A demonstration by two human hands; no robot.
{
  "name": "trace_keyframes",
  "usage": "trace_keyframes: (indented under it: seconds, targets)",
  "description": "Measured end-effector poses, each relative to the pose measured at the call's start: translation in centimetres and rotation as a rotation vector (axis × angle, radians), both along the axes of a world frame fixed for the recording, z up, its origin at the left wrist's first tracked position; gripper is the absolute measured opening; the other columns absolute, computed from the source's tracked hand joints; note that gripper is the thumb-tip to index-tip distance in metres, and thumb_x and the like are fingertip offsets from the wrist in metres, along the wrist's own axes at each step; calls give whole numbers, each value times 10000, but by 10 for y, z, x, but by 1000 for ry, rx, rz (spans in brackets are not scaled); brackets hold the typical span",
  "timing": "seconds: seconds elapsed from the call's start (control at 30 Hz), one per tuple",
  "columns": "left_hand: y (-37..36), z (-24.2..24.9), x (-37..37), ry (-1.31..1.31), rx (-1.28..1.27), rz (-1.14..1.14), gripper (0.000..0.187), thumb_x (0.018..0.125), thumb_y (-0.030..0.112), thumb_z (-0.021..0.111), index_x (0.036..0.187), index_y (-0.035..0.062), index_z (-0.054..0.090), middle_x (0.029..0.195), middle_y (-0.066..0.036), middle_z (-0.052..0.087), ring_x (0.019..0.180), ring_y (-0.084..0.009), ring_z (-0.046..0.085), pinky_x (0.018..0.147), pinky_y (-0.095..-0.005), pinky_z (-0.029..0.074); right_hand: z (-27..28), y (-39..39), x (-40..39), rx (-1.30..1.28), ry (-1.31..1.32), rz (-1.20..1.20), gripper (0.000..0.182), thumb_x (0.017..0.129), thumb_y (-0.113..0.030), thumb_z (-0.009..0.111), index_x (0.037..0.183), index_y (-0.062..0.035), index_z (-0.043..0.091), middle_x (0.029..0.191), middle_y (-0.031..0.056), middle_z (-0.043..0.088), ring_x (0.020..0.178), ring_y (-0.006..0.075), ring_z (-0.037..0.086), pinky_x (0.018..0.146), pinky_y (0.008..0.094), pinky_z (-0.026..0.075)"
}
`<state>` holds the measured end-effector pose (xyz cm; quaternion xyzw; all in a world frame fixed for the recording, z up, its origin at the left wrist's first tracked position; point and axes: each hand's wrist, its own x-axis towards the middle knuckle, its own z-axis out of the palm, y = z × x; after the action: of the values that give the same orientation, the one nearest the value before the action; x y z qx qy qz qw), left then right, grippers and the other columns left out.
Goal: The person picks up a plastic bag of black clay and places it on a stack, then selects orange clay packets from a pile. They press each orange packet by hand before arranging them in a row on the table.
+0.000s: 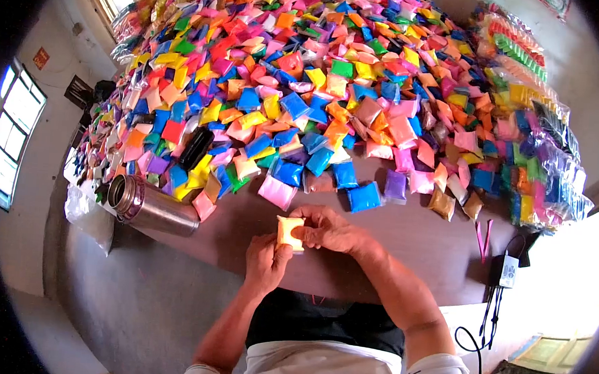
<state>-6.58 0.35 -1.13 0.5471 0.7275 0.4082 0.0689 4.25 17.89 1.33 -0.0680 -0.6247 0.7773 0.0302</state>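
Note:
A small pale yellow packet (pixel 288 231) is held between both hands just above the near edge of the brown table (pixel 406 241). My left hand (pixel 265 259) grips its lower left corner. My right hand (pixel 330 230) pinches its right side with fingers curled. Beyond the hands, a huge heap of small coloured powder packets (pixel 319 85) covers most of the table; the nearest are a pink one (pixel 276 191) and a blue one (pixel 364 196).
A steel flask (pixel 149 207) lies on its side at the table's left near edge. Clear bags of packed packets (pixel 541 154) pile up along the right. A white adapter with black cable (pixel 507 272) hangs off the right near edge. Windows are at left.

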Motion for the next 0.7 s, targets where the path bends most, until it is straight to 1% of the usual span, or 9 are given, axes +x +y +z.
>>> trace_keyframes:
  seconds: [0.13,0.2,0.27,0.33,0.43,0.5,0.53,0.6,0.7]
  targets:
    - [-2,-7,-1,-60,-4,16,359,941,347,555,759,44,611,730,-109,617,696,-322,586,690,-438,411,2,-1,-1,100,-85,33,270,902,-237,710,1064,-29,652,813,-6,612,663,70,514,581,218,405]
    - [1,-3,0,-17,11,20,338,928,324,588,738,45,605,719,-104,613,686,-316,584,679,-432,412,-1,-1,-2,90,-108,6,243,874,-190,738,1043,-32,663,843,-13,625,716,69,550,621,224,445]
    - [4,5,3,51,-31,34,286,883,255,664,694,52,593,702,-89,607,667,-297,579,650,-416,411,-3,4,2,303,146,-311,226,865,-148,727,1029,-12,654,831,-4,635,767,94,582,667,266,492]
    - [5,3,3,58,0,27,269,867,231,681,684,56,591,700,-84,605,665,-289,579,641,-410,412,20,21,15,272,5,-580,305,813,-70,716,1112,-32,665,902,11,673,823,96,605,720,278,514]
    - [4,-1,5,58,25,41,252,851,203,698,674,61,587,697,-75,603,662,-277,578,637,-403,415,33,65,47,713,-117,-865,286,792,-174,709,1036,-26,698,889,116,698,781,185,667,714,327,523]
    - [2,-1,5,54,16,41,249,849,200,697,673,64,585,696,-72,603,661,-274,578,640,-401,416,28,86,59,903,-231,-878,316,784,-224,707,1027,-23,690,898,177,681,802,275,674,733,373,525]
    - [2,0,5,75,22,37,247,844,194,699,671,64,581,699,-70,604,661,-272,577,640,-399,416,17,91,60,1089,-217,-1045,310,789,-215,708,1036,-32,678,909,187,671,832,329,656,750,398,518]
    - [5,1,5,97,40,36,245,839,188,702,668,64,577,703,-68,605,660,-269,577,641,-397,416,10,105,61,1068,-281,-1300,296,792,-208,715,1028,-34,673,924,172,655,857,349,636,761,409,510]
    - [2,0,5,113,60,39,239,826,180,711,667,65,574,715,-66,607,662,-267,578,642,-398,416,2,123,52,1290,-190,-1421,297,778,-214,740,1024,-58,681,963,144,650,915,330,623,800,414,497]
